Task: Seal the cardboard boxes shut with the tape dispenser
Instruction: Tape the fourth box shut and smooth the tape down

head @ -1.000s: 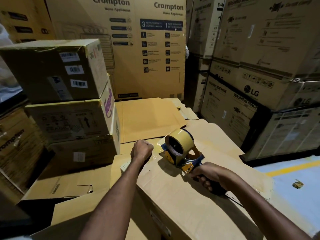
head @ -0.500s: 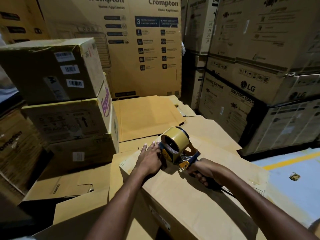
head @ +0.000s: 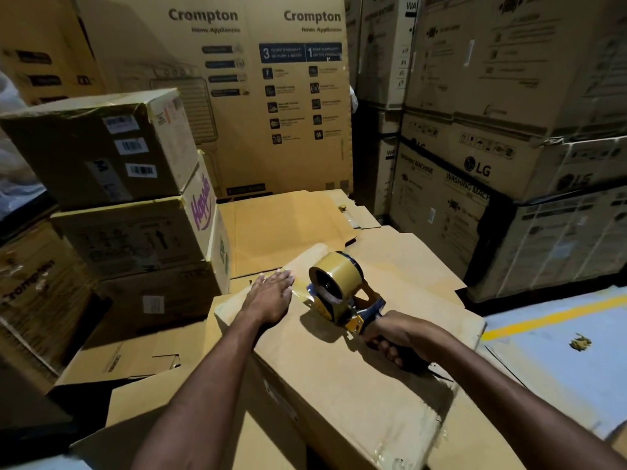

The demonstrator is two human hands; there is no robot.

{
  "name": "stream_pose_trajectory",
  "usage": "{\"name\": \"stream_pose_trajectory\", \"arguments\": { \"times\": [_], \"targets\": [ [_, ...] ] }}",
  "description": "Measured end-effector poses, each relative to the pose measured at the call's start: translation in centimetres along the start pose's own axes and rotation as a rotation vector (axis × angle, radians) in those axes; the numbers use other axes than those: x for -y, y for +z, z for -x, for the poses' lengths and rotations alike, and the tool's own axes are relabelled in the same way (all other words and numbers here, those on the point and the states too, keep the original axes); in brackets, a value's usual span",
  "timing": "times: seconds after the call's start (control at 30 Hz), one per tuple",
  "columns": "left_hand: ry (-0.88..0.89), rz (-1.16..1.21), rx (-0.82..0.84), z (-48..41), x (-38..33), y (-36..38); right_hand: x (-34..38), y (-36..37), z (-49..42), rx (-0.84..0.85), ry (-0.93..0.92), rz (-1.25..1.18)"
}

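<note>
Left hand (head: 271, 295) edged off tape dispenser (head: 339, 286), fingers flat on box (head: 339, 385); right hand (head: 393, 337) fingers grip its handle

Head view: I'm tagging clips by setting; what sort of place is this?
Probably an appliance warehouse or stockroom: stacked LG washing machine cartons, a tall Crompton home appliances carton, and a yellow line painted on the floor.

The plain brown cardboard box (head: 332, 374) under both hands is matt, its paper skin scuffed and torn near the right hand (head: 390, 337). Just ahead of that hand, the tan roll of packing tape (head: 334, 273) on the blue-and-yellow tape dispenser (head: 359, 313) looks glossy and smooth. A shiny, wrinkled tape strip (head: 300, 291) lies at the left hand's (head: 271, 295) fingertips. Left of that hand, stacked brown cartons (head: 101, 157) carry white paper labels.
</note>
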State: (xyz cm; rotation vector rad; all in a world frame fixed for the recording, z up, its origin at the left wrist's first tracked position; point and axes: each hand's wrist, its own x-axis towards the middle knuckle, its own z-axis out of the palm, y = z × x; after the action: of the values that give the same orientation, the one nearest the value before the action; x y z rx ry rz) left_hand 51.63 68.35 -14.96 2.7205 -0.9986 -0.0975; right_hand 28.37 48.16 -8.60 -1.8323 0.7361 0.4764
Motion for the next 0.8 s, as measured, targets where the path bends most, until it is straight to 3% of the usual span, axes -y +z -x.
{"name": "stream_pose_trajectory", "arguments": {
  "times": [0.2, 0.43, 0.8],
  "targets": [
    [-0.026, -0.054, 0.009, 1.2, -2.2, 0.4, -3.2, -0.9, 2.0, -0.010, -0.037, -0.017],
    [0.076, 0.031, 0.017, 5.7, -7.5, 2.9, -2.7, -0.6, 2.4, -0.004, -0.101, -0.003],
    [-0.015, 0.094, -0.037, 6.9, -8.8, 2.3, -4.0, -1.6, 4.9, 0.020, -0.123, -0.001]
  ]
}}
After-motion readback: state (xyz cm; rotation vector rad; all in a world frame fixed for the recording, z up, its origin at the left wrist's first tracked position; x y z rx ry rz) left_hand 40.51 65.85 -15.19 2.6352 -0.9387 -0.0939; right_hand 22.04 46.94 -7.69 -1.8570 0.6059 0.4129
